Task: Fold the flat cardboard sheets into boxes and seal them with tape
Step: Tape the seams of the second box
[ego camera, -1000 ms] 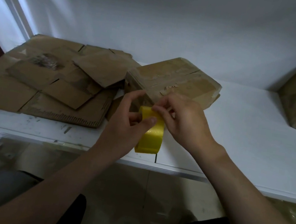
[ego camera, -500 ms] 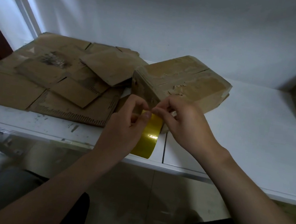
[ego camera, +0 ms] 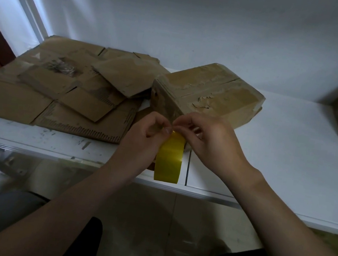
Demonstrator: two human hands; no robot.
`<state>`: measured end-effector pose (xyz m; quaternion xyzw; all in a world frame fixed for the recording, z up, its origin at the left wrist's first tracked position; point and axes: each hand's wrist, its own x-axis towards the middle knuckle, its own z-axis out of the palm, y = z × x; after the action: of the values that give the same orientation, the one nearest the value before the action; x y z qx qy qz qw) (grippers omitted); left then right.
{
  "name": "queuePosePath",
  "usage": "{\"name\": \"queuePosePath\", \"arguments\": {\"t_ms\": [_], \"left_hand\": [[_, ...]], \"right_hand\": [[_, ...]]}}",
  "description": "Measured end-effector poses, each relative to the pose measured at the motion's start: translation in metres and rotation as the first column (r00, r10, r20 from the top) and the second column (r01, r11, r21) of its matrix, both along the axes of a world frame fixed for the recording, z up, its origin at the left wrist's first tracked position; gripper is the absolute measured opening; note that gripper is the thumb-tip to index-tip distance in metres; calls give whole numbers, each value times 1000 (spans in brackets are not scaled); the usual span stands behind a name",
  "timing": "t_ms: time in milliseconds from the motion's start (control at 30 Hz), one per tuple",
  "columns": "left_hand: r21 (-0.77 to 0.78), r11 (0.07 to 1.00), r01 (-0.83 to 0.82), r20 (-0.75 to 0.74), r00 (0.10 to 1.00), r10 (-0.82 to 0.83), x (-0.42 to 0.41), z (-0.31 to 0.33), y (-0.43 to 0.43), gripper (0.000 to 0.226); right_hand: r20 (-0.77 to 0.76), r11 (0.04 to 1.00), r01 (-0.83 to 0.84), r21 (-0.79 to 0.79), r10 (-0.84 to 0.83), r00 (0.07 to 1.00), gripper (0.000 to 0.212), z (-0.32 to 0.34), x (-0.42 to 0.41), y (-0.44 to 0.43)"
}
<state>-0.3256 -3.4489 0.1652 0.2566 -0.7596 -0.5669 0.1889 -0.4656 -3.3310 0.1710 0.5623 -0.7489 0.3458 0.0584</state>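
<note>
**A:** Where is the tape?

**B:** The yellow tape roll (ego camera: 168,158) is held on edge at the front edge of the tabletop (ego camera: 271,144), near its middle. It sits just in front of the folded box (ego camera: 209,92).

**A:** How far along is the job?

**B:** One box stands folded with its top flaps down. I cannot tell whether fresh tape is on it, so I judge sealing is the step in hand. The flat cardboard sheets (ego camera: 59,88) lie piled at the left end, not yet folded.

**A:** And the grips?

**B:** The left grip (ego camera: 141,143) curls round the roll's left side, thumb and forefinger meeting at its top. The right grip (ego camera: 212,143) pinches that same spot with its fingertips, apparently picking for the free end. No strip is drawn out.
</note>
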Motion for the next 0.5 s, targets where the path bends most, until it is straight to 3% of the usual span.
{"name": "queuePosePath", "arguments": {"t_ms": [67,167,200,333,500], "left_hand": [[92,996,-9,-13,1000,10,-1,0,0,9],[177,984,-26,-7,1000,27,0,-1,0,11],[207,978,-31,-5,999,33,0,-2,1,11],[238,971,-27,0,1000,28,0,-4,1,12],[250,965,-75,24,997,71,0,-6,-3,8]], "right_hand": [[26,999,2,-44,-1,1000,22,-2,4,-3],[246,995,71,-71,-52,968,63,-1,7,-5],[300,991,115,-70,-89,950,65,0,4,-5],[126,993,67,-97,-54,991,12,-1,-6,-2],[105,990,25,-142,-10,994,9,-1,-5,-1]]}}
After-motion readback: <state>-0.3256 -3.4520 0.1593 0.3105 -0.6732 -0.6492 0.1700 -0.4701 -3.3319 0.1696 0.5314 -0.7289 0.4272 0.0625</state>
